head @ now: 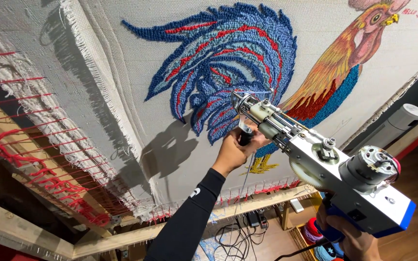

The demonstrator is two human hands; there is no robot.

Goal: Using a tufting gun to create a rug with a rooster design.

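Observation:
A white and blue tufting gun [325, 164] points at a stretched grey cloth [122, 58] bearing a tufted rooster [247, 63] with blue and red tail feathers and an orange body. My left hand [235, 150], in a black sleeve, grips the gun's front handle just below the needle tip [240, 99], which sits at the lower edge of the blue tail. My right hand [351, 237] holds the blue rear grip under the motor. A thin yarn strand runs along the gun toward the needle.
The cloth is laced with red cord onto a wooden frame [39, 183] at left and bottom. Below the frame lie cables [238, 232] on a wooden floor and yarn cones [315, 232] in a box. A white cylinder [402, 118] stands at right.

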